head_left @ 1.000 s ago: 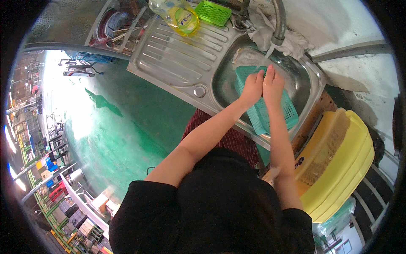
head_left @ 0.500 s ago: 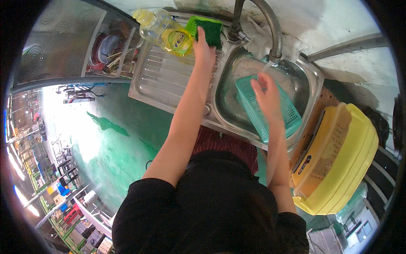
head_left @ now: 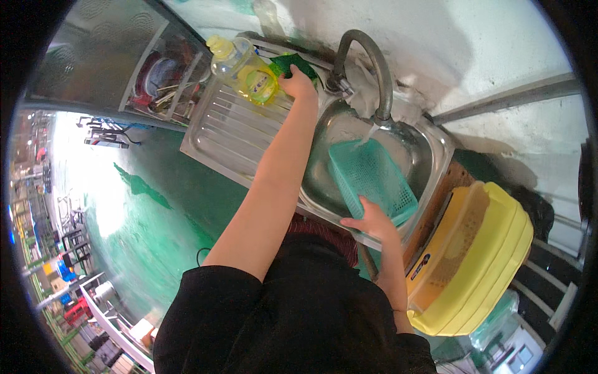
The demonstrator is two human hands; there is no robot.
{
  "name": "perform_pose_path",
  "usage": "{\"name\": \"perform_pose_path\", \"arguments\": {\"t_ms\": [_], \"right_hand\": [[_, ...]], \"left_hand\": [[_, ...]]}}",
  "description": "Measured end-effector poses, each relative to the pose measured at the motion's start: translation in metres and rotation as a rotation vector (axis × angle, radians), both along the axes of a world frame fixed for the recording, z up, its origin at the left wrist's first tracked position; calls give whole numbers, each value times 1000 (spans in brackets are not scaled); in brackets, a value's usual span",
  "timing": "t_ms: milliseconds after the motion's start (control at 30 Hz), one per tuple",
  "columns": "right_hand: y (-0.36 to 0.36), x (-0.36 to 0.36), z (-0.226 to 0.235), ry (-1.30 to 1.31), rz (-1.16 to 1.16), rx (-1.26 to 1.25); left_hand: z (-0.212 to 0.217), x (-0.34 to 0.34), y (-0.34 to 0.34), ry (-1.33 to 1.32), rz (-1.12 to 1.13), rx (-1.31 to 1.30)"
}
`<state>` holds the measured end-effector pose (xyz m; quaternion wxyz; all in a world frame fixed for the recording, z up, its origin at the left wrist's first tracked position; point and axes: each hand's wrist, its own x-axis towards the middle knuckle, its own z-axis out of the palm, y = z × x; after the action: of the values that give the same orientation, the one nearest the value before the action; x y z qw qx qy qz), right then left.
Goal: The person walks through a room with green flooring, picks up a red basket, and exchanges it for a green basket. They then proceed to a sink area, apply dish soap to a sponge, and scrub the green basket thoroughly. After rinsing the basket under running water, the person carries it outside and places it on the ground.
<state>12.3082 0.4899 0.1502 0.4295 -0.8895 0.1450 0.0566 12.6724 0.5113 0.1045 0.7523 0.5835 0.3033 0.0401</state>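
1. Two bare hands are apart, each at a different thing. Nearest, the right hand (head_left: 375, 223) is at the near end of the turquoise perforated basket (head_left: 366, 165), its thumb spread from the forefinger; whether the hidden fingers clasp the rim, I cannot tell.
2. That basket sits in the stainless-steel sink basin (head_left: 319, 182), set at a slant, with running water (head_left: 371, 132) falling at its far end.
3. Right of the basin is a yellow plastic tub (head_left: 501, 262).
4. Farther off, the left hand (head_left: 300, 85) reaches over the ribbed drainboard (head_left: 227, 134), fingers on a dark green scouring pad (head_left: 293, 61); how firmly they close on it, I cannot tell.
5. Just beside that hand is a clear dish-soap bottle (head_left: 248, 76) of yellow liquid.
6. I judge the step in hand to be handling the pad while the right hand steadies the basket; the next move calls for a sure pinch, clear of the bottle.
7. Beyond arches the gooseneck faucet (head_left: 385, 87), a crumpled white cloth (head_left: 366, 84) behind it.
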Motion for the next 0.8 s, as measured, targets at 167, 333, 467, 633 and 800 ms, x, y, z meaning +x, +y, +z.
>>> {"name": "perform_pose_path", "arguments": {"t_ms": [167, 333, 467, 633, 800], "right_hand": [[-5, 24, 17, 113, -46, -126], [-19, 16, 52, -10, -251, 71], [-21, 8, 55, -43, -330, 155], [-25, 2, 49, -85, -329, 48], [-34, 4, 45, -114, -355, 17]], "left_hand": [[-14, 17, 7, 26, -38, 189], [21, 4, 30, 161, -688, 963], [71, -26, 31, 147, -728, 1408], [65, -31, 43, 9, -752, 1564], [35, -27, 59, -461, -885, 1786]]}}
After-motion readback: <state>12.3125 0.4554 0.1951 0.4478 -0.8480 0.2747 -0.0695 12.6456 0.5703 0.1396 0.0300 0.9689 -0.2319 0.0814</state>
